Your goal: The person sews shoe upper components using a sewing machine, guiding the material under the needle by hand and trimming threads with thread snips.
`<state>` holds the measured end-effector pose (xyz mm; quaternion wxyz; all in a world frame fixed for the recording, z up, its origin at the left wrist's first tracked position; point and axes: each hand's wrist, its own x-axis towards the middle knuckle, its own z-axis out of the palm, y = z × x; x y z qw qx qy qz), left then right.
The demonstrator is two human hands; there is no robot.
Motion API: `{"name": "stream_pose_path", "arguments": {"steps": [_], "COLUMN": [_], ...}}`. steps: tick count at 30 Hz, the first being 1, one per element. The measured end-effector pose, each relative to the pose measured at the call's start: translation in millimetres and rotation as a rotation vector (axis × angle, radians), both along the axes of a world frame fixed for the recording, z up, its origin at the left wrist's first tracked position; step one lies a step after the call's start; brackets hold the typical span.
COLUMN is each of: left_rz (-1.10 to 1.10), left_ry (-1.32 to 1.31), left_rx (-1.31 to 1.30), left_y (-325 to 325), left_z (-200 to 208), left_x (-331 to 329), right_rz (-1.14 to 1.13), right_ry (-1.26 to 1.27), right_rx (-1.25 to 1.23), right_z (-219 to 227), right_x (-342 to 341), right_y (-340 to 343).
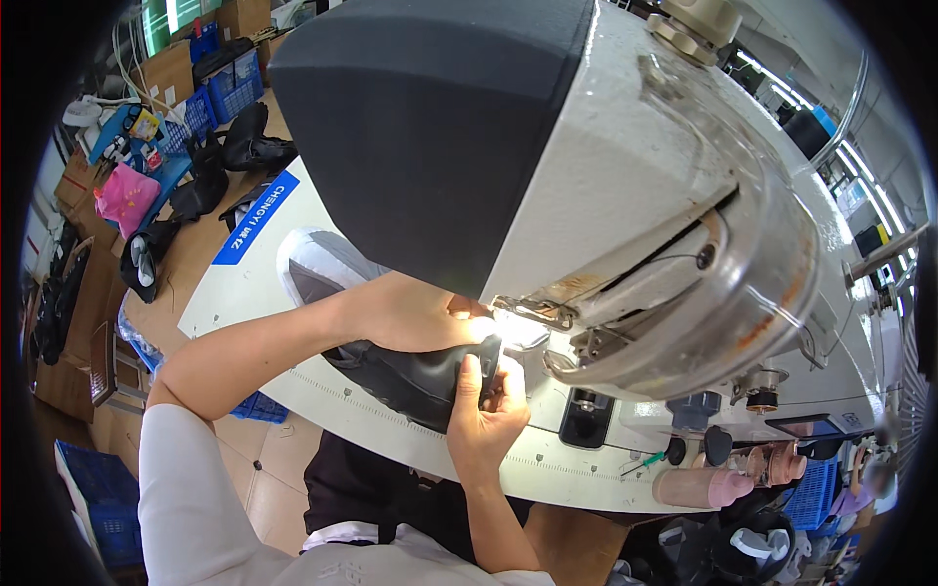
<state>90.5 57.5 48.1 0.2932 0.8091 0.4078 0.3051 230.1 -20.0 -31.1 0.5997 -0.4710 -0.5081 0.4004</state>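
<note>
A grey, white and black shoe upper [327, 269] lies on the white machine table [244, 293], under the head of a large white sewing machine [625, 195]. My left hand [420, 317] rests on top of the upper and presses it down close to the lit needle area [518, 327]. My right hand [486, 405] pinches the black edge of the upper [410, 376] from the near side, thumb on top. The needle itself is hidden by the machine head.
Several black shoe uppers [210, 176] lie on a wooden bench at the left. Blue crates [234, 83] and cardboard boxes stand behind them. A pink bottle [699, 485] and small knobs [718, 444] sit at the table's right front edge. A blue crate [98, 483] stands on the floor.
</note>
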Motion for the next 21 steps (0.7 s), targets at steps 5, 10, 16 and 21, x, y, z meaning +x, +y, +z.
{"name": "stream_pose_path", "arguments": {"steps": [5,10,16,21], "left_rz": [0.022,0.145,0.142,0.153], "left_ry": [0.100,0.141,0.048,0.114], "left_rx": [-0.104,-0.350,-0.283,-0.399], "left_y": [-0.2,-5.6,-10.1,-8.8], "left_z": [5.8,17.9,19.9,18.3], "left_x": [-3.3,-0.1,1.8,-1.4], "right_rz": [0.015,-0.018,0.015,0.017], "right_ry": [-0.011,-0.049,0.049,0.026], "right_rx": [0.077,0.065,0.050,0.098], "right_z": [4.9,-6.9,4.6,5.5], "right_x": [4.5,8.5,7.5,7.5], "right_y": [-0.3,4.8,7.6,9.1]}}
